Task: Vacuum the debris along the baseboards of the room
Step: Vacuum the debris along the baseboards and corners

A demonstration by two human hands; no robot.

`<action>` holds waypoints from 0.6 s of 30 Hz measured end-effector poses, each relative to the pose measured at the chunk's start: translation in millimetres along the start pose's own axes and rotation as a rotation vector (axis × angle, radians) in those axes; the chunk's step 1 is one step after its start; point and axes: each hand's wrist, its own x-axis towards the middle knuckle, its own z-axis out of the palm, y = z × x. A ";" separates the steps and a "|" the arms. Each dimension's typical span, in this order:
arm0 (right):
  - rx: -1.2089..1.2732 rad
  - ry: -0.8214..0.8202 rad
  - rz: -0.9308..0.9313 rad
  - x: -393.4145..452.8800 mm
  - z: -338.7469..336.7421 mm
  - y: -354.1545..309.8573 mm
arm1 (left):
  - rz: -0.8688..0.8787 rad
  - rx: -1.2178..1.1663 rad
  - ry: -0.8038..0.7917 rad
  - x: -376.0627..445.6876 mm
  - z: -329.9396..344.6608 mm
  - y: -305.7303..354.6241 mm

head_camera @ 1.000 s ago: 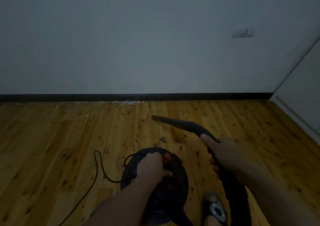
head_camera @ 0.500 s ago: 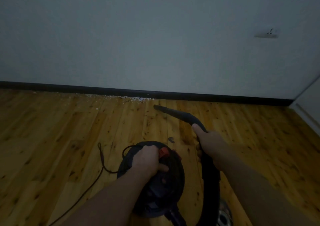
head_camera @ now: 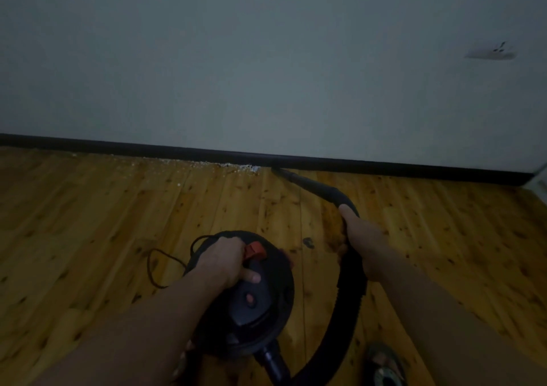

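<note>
Black plastic nozzle [head_camera: 307, 184] runs long and narrow from the right hand [head_camera: 362, 237] up and to the left, its tip touching the floor where it meets the dark baseboard [head_camera: 148, 148]. Its long axis lies slantwise to the wall, pointing at the near end of the debris [head_camera: 236, 167], a thin line of white crumbs strewn leftward along the baseboard's foot. The right hand is curled round the hose [head_camera: 349, 291] just behind the nozzle. From there the hose loops down and back to the round vacuum [head_camera: 248, 297], which sits on the wooden floor [head_camera: 88, 223]. The left hand [head_camera: 225, 260] grips its top handle, beside a red switch [head_camera: 254, 251]. A thin cord [head_camera: 155, 263] trails left of it.
</note>
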 end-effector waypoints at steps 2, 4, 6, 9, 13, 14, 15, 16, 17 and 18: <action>-0.005 -0.021 0.007 -0.2 2.8 -3.0 | -0.010 -0.014 0.010 4.2 -3.2 -7.9; 0.000 -0.028 0.015 -2.0 5.8 -5.7 | -0.020 -0.026 0.013 7.4 -5.8 -13.8; -0.002 -0.027 0.018 -3.0 10.3 -6.9 | -0.026 -0.024 0.014 9.8 -8.7 -17.6; -0.014 -0.036 0.020 -2.9 16.4 -5.8 | -0.025 -0.004 -0.007 12.1 -12.4 -20.6; -0.027 -0.067 0.009 -2.4 24.3 -5.4 | -0.016 0.023 -0.047 13.8 -17.6 -28.2; -0.029 -0.071 0.010 -2.5 25.6 -5.0 | -0.016 0.020 -0.047 14.0 -17.7 -29.1; -0.028 -0.073 0.009 -2.2 28.4 -4.5 | -0.018 0.016 -0.044 14.4 -18.2 -30.7; -0.028 -0.072 0.008 -2.5 30.4 -3.7 | -0.019 0.014 -0.039 14.1 -17.9 -30.7; -0.031 -0.077 0.003 -2.2 34.0 -3.6 | -0.023 0.012 -0.032 13.8 -18.3 -31.6; -0.036 -0.083 -0.001 -2.2 37.2 -3.6 | -0.024 0.007 -0.027 13.4 -18.3 -31.6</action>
